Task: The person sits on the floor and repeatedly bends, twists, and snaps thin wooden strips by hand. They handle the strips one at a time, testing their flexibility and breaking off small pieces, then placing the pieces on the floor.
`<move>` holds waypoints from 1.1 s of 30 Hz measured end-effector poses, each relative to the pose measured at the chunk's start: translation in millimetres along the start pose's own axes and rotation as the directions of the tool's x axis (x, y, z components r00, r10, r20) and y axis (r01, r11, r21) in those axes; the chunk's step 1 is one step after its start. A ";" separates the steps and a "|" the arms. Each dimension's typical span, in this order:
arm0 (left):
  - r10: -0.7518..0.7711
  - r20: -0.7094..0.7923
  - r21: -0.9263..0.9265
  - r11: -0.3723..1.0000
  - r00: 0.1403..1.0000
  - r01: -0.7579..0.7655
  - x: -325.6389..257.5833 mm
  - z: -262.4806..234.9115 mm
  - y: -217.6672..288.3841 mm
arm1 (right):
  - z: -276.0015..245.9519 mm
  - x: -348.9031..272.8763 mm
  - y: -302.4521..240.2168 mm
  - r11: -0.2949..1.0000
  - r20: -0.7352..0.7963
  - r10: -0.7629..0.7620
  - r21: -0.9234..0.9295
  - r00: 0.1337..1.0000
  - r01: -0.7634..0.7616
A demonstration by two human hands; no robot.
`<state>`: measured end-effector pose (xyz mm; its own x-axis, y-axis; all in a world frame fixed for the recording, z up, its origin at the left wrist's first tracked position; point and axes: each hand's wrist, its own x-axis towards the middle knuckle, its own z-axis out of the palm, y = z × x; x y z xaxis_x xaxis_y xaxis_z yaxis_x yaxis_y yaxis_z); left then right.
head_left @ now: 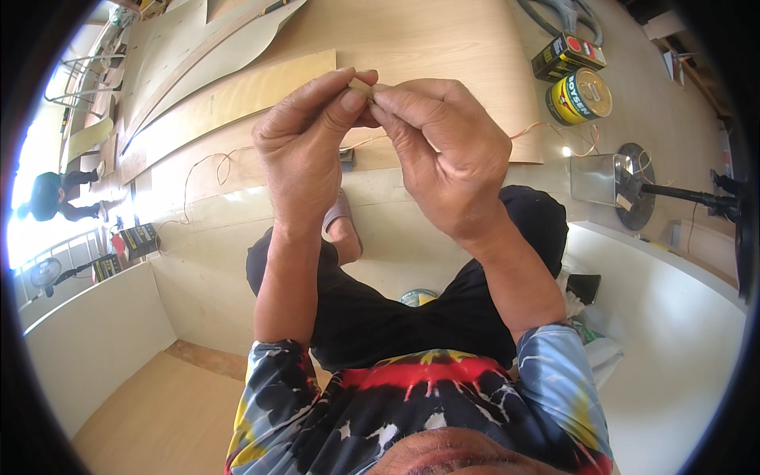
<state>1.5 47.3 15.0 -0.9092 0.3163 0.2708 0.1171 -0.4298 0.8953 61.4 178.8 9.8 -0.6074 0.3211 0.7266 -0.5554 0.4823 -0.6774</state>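
A tie-dyed shirt (412,404) in red, yellow, blue and black fills the near edge, soft and crumpled above black trousers (396,317). Both bare forearms rise from it. The left hand (305,150) and right hand (443,154) meet fingertip to fingertip, each pinching narrowly on a small tan piece (362,85), pale, blunt-edged and mostly hidden between the thumbs and forefingers. It sits raised in front of the chest, above the knees. A thin coppery wire (546,127) trails from below the hands across the floor. Beyond lie smooth, curved plywood sheets (427,39), light and matte. To the right stand a round yellow tin (579,96), a black and yellow box (567,54) and a shiny square metal can (595,179).
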 end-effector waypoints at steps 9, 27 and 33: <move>-0.038 0.028 -0.105 0.994 0.999 0.041 -1.9 1.2 -2.7 | -4.0 -1.0 -7.8 0.997 0.025 0.001 -0.073 1.000 0.000; 0.020 -0.044 0.002 1.000 0.999 -0.020 -7.1 13.1 -5.1 | -10.9 -3.5 -6.3 0.974 0.055 -0.048 -0.217 0.997 0.059; 0.044 0.009 0.016 0.999 0.999 -0.044 -6.7 10.2 -6.6 | -14.4 -1.0 -2.1 0.990 0.044 -0.037 -0.136 0.998 0.043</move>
<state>10.9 56.7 10.9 -0.8995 0.3050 0.3129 0.1632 -0.4297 0.8881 71.3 189.2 12.2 -0.6105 0.2672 0.7456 -0.4984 0.6020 -0.6239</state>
